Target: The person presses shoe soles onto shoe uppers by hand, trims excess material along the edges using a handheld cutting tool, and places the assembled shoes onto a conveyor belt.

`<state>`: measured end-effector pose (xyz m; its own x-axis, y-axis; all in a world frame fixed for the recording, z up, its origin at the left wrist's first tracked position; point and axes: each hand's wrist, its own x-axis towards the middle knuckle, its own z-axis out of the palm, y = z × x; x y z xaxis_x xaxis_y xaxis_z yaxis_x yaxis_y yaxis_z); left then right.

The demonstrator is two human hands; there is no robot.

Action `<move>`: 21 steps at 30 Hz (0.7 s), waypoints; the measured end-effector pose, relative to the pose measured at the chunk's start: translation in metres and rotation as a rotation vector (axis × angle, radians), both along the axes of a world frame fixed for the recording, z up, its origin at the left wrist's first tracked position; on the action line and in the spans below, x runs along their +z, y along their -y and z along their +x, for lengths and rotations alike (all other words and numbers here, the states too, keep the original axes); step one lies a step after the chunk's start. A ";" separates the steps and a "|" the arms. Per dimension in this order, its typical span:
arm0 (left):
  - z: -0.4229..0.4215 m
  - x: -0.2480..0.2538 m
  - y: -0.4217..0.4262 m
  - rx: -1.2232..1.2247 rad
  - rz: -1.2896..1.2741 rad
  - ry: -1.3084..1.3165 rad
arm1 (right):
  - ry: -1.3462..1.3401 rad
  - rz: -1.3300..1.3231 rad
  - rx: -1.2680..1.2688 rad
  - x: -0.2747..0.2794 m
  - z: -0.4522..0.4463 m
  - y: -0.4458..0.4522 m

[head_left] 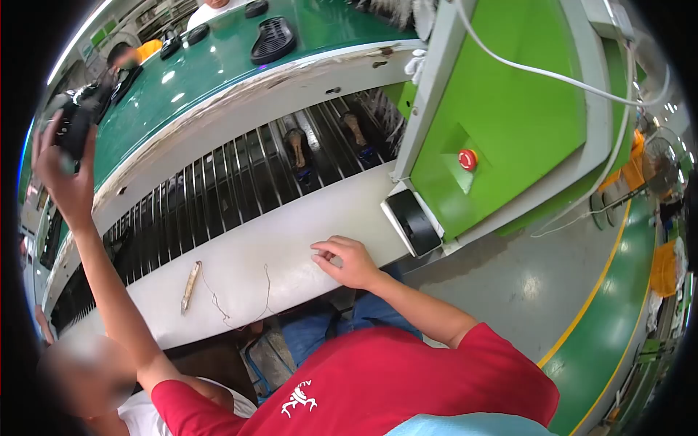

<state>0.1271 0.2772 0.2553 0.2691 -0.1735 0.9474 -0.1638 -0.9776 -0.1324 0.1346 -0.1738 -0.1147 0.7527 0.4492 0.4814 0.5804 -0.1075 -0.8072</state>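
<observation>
My left hand (64, 178) is raised at the far left, beside the green conveyor belt. Between its thumb and fingers is a black shoe sole (74, 129), blurred, so its outline is unclear. Over the white ledge (254, 225), my right hand (349, 263) hovers or rests with loosely curled fingers, a gap between thumb and forefinger, and nothing visible in it. A thin utility knife (190, 287) lies on the ledge to its left, with a string (215, 299) running from one end.
Black soles (274, 40) lie on the green belt (218, 69). Brown-and-black shoe pieces (296, 149) sit on the lower rollers (233, 174). A green machine (509, 94) with a red stop button (467, 160) and a phone-like black panel (416, 221) stands right. A co-worker (91, 374) is close at lower left.
</observation>
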 end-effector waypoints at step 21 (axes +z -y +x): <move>0.248 -0.018 0.292 -0.309 0.137 -0.510 | 0.154 0.047 -0.033 -0.018 -0.003 -0.006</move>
